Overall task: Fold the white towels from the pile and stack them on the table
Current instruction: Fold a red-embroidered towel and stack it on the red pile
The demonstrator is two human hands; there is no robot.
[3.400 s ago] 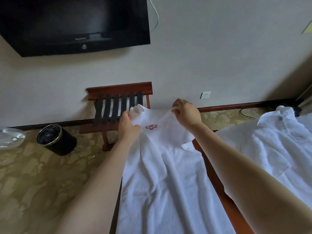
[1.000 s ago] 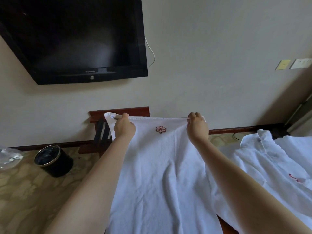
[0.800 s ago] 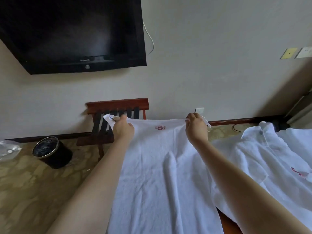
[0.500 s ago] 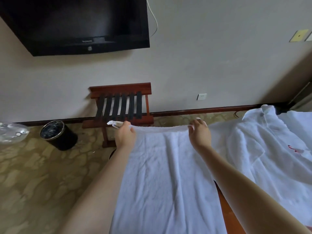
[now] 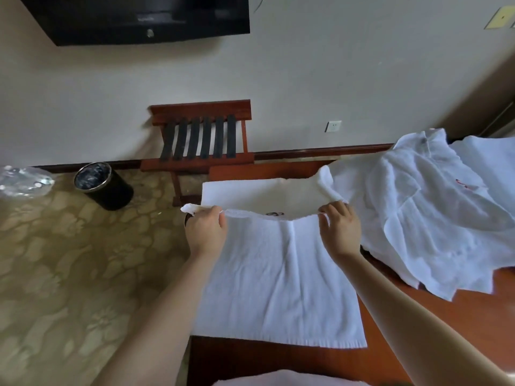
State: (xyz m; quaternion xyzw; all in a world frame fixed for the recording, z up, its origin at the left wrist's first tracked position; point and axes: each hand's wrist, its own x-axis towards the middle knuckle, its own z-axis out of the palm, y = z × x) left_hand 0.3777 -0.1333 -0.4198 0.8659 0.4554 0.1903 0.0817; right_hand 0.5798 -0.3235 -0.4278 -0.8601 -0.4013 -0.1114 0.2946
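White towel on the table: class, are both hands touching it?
Touching. The head view shows the left hand and the right hand each pinching the lifted edge of the white towel.

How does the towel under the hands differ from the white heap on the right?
The towel lies spread flat; the pile is crumpled. The left hand and right hand pinch the towel's raised edge; no hand touches the pile. Both are white and rest on the wooden table.
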